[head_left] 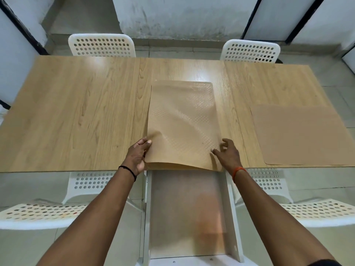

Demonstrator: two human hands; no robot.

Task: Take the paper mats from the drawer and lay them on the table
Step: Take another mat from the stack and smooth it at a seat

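I see two bare forearms, no sleeves on most of their length. My left hand (137,156) has a thin black band at the wrist; my right hand (228,153) has an orange thread band. A dark sleeve edge shows at the right upper arm

We are seeing the wooden table (76,112) carrying one paper mat (182,121) at its near-edge middle and another mat (301,133) lying flat near its near right corner.
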